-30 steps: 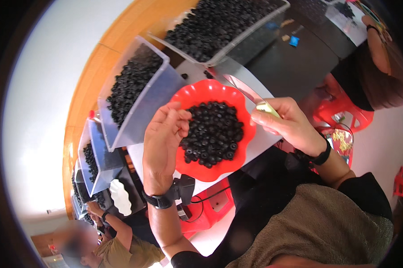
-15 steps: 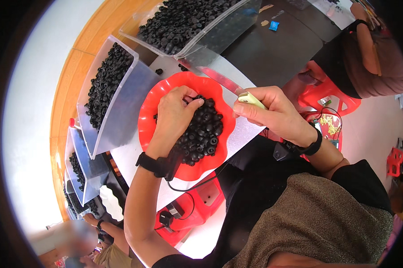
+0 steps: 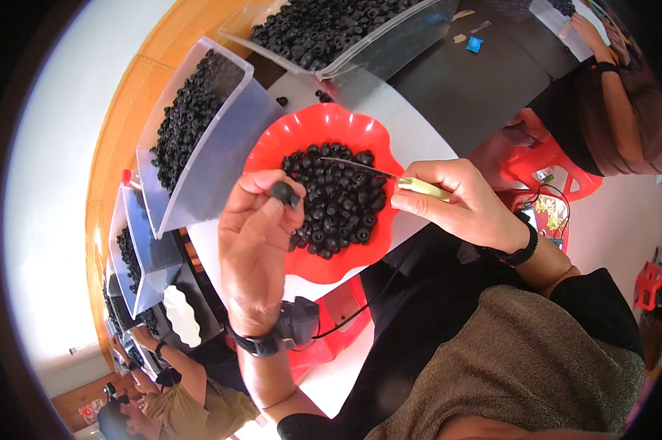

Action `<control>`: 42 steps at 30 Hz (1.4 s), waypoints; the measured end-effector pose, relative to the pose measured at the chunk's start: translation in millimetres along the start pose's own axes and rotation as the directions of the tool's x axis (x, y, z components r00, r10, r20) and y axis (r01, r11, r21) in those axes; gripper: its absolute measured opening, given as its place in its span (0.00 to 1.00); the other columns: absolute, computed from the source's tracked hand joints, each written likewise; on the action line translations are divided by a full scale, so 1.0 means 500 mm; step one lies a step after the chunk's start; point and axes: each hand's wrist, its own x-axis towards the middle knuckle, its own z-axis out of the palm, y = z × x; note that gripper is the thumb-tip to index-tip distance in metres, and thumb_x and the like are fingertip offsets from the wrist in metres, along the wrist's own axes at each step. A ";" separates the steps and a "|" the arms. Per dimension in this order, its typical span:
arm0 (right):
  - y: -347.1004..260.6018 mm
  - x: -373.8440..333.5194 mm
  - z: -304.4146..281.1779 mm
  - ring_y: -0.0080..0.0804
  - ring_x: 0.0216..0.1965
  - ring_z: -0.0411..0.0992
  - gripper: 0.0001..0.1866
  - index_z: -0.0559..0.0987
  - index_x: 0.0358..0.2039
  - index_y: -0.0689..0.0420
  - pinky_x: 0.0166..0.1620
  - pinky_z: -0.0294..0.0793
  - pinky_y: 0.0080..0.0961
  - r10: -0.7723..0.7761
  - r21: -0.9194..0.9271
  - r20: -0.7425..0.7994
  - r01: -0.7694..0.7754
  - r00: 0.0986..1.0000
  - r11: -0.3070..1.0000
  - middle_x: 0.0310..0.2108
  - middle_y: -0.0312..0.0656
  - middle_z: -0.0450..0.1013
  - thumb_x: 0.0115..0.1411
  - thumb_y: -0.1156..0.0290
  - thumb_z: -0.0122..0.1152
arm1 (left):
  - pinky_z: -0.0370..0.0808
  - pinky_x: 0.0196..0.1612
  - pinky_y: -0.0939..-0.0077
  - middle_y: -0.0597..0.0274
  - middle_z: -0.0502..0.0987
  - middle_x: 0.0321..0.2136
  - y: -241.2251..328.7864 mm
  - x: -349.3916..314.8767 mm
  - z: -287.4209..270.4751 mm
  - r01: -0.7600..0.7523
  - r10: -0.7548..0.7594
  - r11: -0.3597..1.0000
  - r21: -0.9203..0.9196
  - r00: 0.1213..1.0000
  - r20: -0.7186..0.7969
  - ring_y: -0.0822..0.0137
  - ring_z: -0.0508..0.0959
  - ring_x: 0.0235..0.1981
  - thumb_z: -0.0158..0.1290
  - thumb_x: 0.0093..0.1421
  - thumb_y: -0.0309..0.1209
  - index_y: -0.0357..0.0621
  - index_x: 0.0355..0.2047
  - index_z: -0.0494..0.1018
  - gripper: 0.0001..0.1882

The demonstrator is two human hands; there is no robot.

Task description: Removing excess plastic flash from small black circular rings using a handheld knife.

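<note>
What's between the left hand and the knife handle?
In the head view: black pieces in the red bowl, with the blade across some of them.

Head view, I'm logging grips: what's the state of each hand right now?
Left hand: holding a small black piece.
Right hand: closed on the pale handle of a knife.

There was one red scalloped plastic bowl (image 3: 272,150), one pale-yellow-handled metal knife (image 3: 423,188), one white wavy-edged dish (image 3: 181,315) and one small blue packet (image 3: 474,45)! Clear plastic bins (image 3: 225,139) came to at least three; small round black pieces (image 3: 331,213) ran past counting!
</note>
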 end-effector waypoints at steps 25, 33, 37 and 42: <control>-0.033 -0.014 0.065 0.28 0.21 0.72 0.16 0.80 0.36 0.64 0.26 0.68 0.22 -0.234 -0.316 0.150 0.271 0.961 0.909 0.24 0.40 0.74 0.56 0.66 0.75 | 0.74 0.48 0.70 0.55 0.74 0.44 -0.129 -0.098 -0.026 0.039 -0.103 0.836 -0.548 0.991 -0.086 0.63 0.73 0.42 0.56 0.65 0.25 0.35 0.52 0.72 0.15; -0.034 -0.016 0.066 0.31 0.21 0.73 0.17 0.80 0.36 0.63 0.26 0.70 0.23 -0.311 -0.427 0.125 0.334 0.942 0.840 0.25 0.39 0.76 0.53 0.66 0.76 | 0.73 0.51 0.68 0.57 0.76 0.42 -0.135 -0.098 -0.031 0.057 -0.102 0.866 -0.496 0.993 -0.063 0.62 0.74 0.46 0.58 0.61 0.22 0.37 0.48 0.75 0.14; -0.035 -0.017 0.069 0.35 0.21 0.75 0.16 0.80 0.31 0.58 0.25 0.70 0.28 -0.297 -0.438 0.093 0.307 0.950 0.845 0.24 0.39 0.75 0.55 0.59 0.74 | 0.73 0.51 0.68 0.57 0.76 0.42 -0.140 -0.104 -0.020 0.018 -0.083 0.891 -0.454 0.989 -0.123 0.64 0.74 0.46 0.59 0.62 0.23 0.37 0.49 0.74 0.15; -0.034 -0.019 0.068 0.35 0.21 0.75 0.16 0.81 0.30 0.58 0.24 0.70 0.29 -0.298 -0.457 0.044 0.285 0.953 0.843 0.23 0.39 0.75 0.55 0.59 0.73 | 0.73 0.51 0.70 0.57 0.76 0.43 -0.139 -0.103 -0.017 0.030 -0.081 0.897 -0.441 0.992 -0.096 0.65 0.74 0.44 0.57 0.63 0.23 0.37 0.53 0.71 0.17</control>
